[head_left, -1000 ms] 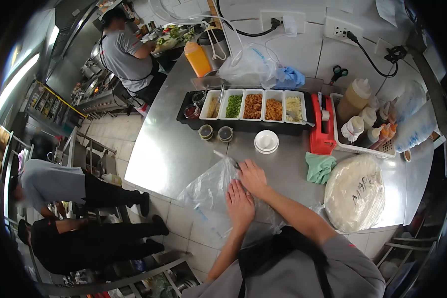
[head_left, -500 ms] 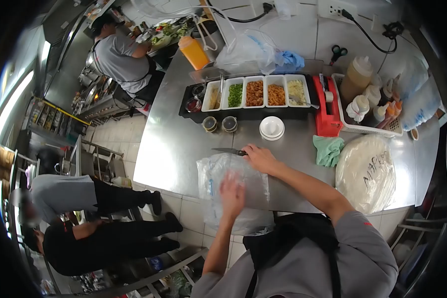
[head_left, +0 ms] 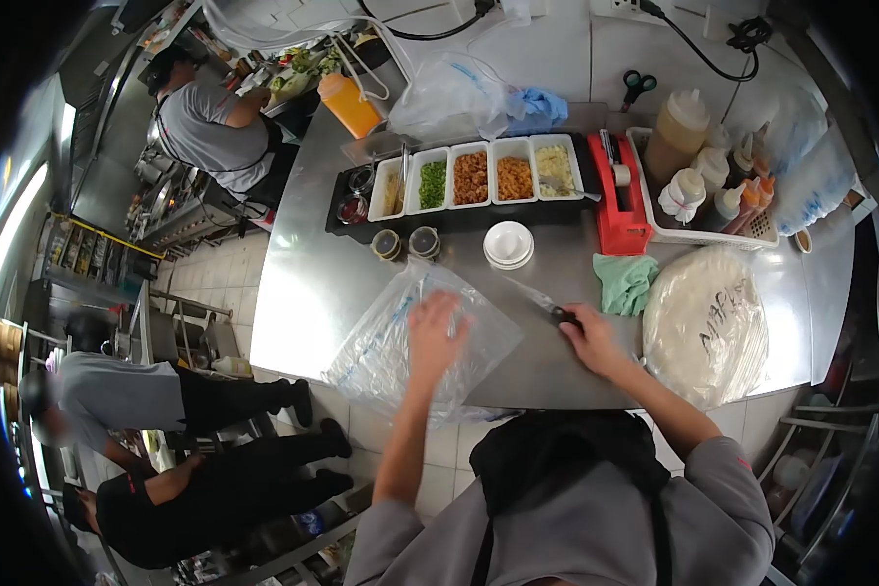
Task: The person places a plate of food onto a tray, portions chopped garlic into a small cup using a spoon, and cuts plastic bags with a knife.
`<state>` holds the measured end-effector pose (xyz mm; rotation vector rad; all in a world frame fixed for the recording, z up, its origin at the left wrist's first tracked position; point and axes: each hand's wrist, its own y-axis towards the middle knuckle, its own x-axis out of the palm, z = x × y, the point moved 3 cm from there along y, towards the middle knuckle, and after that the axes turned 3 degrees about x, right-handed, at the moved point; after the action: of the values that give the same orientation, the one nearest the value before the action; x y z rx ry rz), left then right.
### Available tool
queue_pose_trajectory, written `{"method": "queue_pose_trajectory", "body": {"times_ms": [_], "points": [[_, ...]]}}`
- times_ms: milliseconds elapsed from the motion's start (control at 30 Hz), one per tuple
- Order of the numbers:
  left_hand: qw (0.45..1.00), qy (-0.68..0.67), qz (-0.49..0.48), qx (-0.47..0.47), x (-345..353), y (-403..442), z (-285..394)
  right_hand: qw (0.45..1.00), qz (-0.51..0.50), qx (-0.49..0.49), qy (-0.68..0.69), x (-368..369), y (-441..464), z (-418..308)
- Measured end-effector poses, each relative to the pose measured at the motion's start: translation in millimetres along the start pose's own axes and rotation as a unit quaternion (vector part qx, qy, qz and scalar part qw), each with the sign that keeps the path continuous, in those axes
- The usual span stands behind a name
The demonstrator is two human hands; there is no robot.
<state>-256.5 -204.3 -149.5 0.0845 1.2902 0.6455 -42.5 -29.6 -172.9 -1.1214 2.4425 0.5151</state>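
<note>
My right hand (head_left: 596, 342) is closed round the dark handle of a knife (head_left: 531, 293), whose blade points away and to the left above the steel table (head_left: 547, 376). A clear plastic bag (head_left: 376, 347) lies flat and slanted on the table, part of it over the front edge. On top of the bag is my left hand (head_left: 438, 334), open, its fingers apart and slightly blurred. Beyond the knife tip stand small stacked white bowls (head_left: 508, 244). Two small dark-filled jars (head_left: 423, 241) are just past the bag's far corner.
A black topping holder (head_left: 469, 217) with several white tubs runs along the back. Right of it are a red tape dispenser (head_left: 619, 205), a basket of squeeze bottles (head_left: 723, 235), a green cloth (head_left: 625, 283) and a wrapped round stack (head_left: 705, 327). Co-workers (head_left: 210, 122) are at the left.
My right hand has moved right with the knife, off the bag. The bag has shifted left and up and turned slantwise, and my left hand has moved slightly farther up.
</note>
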Motion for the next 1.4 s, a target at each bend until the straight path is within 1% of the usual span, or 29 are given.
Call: {"method": "queue_pose_trajectory", "body": {"times_ms": [67, 133, 167, 233, 300, 367, 467, 567, 633, 667, 767, 867, 967, 1067, 1167, 1333, 1400], "points": [[0.999, -0.039, 0.013, -0.003, 0.3, -16.0, 55.3, 1.0, 0.0, 0.018, -0.021, -18.5, -11.3, 0.4], [0.994, -0.088, 0.004, -0.064, 17.5, -34.7, 67.4, 0.999, -0.006, 0.029, -0.041, -26.5, -21.8, 3.4], [0.989, -0.112, 0.0, -0.095, 23.9, -40.9, 68.1, 0.999, -0.017, 0.023, -0.046, -26.8, -26.6, 4.2], [0.983, -0.148, 0.02, -0.109, 29.8, -44.9, 64.9, 0.998, -0.036, 0.005, -0.055, -25.7, -33.0, 3.9], [0.97, -0.201, 0.04, -0.127, 36.6, -48.4, 57.3, 0.996, -0.066, 0.01, -0.057, -26.0, -36.8, 1.6], [0.949, -0.273, 0.058, -0.147, 45.4, -50.2, 46.9, 0.994, -0.088, 0.004, -0.065, -27.1, -39.4, -1.2], [0.896, -0.37, 0.083, -0.231, 40.9, -49.5, 50.5, 0.99, -0.102, -0.028, -0.093, -32.4, -42.3, -7.6], [0.885, -0.388, 0.1, -0.237, 39.4, -51.7, 56.2, 0.983, -0.097, -0.077, -0.135, -39.2, -43.5, -16.9], [0.91, -0.351, 0.087, -0.204, 35.1, -49.7, 61.5, 0.979, -0.092, -0.103, -0.151, -39.7, -44.4, -19.9], [0.92, -0.333, 0.08, -0.188, 33.1, -50.2, 65.6, 0.979, -0.091, -0.096, -0.156, -38.7, -45.3, -21.0], [0.969, -0.214, 0.046, -0.116, 24.3, -47.1, 79.8, 0.979, -0.08, -0.076, -0.174, -34.5, -44.7, -25.6], [0.983, -0.139, 0.015, -0.117, 29.9, -45.5, 82.8, 0.978, -0.056, -0.067, -0.187, -27.1, -46.6, -23.3], [0.99, 0.045, -0.006, -0.136, 47.7, -44.0, 85.0, 0.978, -0.027, -0.069, -0.193, -18.5, -52.5, -23.0], [0.986, 0.062, -0.051, -0.148, 50.5, -43.4, 82.5, 0.98, 0.0, -0.081, -0.182, -5.5, -55.6, -21.4], [0.982, 0.065, -0.074, -0.16, 47.9, -39.9, 83.7, 0.98, 0.012, -0.098, -0.17, 10.9, -40.1, -26.1], [0.978, 0.079, -0.039, -0.187, 53.7, -43.3, 82.2, 0.976, 0.024, -0.144, -0.16, 69.9, 11.1, -31.1], [0.978, 0.081, -0.033, -0.192, 51.8, -39.5, 79.0, 0.978, 0.026, -0.141, -0.151, 79.3, 21.8, -37.3]]}}
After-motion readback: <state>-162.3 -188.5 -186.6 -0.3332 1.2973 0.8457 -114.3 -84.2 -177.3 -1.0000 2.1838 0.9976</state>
